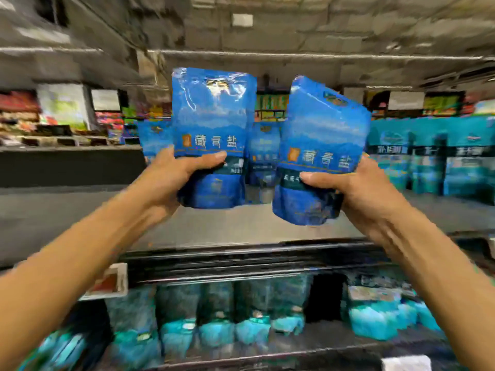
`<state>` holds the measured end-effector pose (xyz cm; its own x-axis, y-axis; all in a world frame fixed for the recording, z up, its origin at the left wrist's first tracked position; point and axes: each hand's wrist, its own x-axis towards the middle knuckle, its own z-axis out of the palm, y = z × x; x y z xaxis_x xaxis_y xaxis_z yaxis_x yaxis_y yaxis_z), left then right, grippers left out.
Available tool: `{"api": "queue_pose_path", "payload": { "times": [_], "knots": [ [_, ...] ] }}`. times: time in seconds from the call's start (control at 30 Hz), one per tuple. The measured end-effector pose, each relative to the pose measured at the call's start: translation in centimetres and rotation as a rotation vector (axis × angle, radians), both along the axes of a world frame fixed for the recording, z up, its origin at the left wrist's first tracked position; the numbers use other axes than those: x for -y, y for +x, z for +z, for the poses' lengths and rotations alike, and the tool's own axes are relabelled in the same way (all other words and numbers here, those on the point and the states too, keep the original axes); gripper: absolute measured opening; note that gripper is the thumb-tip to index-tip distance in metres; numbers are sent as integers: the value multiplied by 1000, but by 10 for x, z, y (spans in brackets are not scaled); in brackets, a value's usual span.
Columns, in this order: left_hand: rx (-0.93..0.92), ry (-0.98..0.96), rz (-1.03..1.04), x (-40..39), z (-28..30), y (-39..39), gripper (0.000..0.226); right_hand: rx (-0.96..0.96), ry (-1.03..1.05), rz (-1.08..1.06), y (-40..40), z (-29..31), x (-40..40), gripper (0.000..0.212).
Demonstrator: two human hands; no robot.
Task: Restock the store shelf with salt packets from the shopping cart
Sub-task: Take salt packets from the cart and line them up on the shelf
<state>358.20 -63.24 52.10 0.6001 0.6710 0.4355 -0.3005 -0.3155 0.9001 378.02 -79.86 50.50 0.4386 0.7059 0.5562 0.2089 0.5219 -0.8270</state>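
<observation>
I hold two blue salt packets up over the grey shelf (241,226). My left hand (176,180) grips the lower part of the left packet (211,116), thumb across its front; it stands upright. My right hand (359,188) grips the lower part of the right packet (321,135), which tilts to the right. Both hang above the shelf board, not touching it. Behind them, at the back of the shelf, stand more blue packets (263,153). The shopping cart is out of view.
Teal packets (434,162) fill the right end of the same shelf. The shelf's dark front rail (254,263) carries a red and white price tag (109,282). Below it, a lower shelf holds several teal bags (214,317). Other store shelves show at far left.
</observation>
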Motion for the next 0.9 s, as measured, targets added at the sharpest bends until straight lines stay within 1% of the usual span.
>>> {"api": "queue_pose_path", "payload": {
  "times": [0.1,0.2,0.27,0.37,0.47,0.6,0.67,0.8,0.9],
  "knots": [
    [-12,-43,87,-71,17,-26,37,20,-54,66,-11,21,-82,51],
    [-49,-117,178,-141,17,-43,28,64,-122,35,-19,30,-167,44],
    [-69,-150,208,-179,9,-45,31,69,-155,16,-21,29,-215,44],
    [-55,-171,243,-228,-9,-39,34,91,-200,-7,-21,23,-281,36],
    [-53,-185,222,-258,-24,-30,37,96,-240,-15,-18,15,-332,33],
    [-39,-187,195,-281,-40,-23,41,105,-331,8,-14,2,-366,47],
    [-77,-131,221,-290,-43,-25,41,169,-367,31,-9,-8,-367,43],
    [-372,97,295,-299,-45,-40,38,403,-464,13,1,-14,-352,31],
    [-469,164,320,-301,-48,-46,39,538,-581,-102,1,-10,-346,38]
  ]
}}
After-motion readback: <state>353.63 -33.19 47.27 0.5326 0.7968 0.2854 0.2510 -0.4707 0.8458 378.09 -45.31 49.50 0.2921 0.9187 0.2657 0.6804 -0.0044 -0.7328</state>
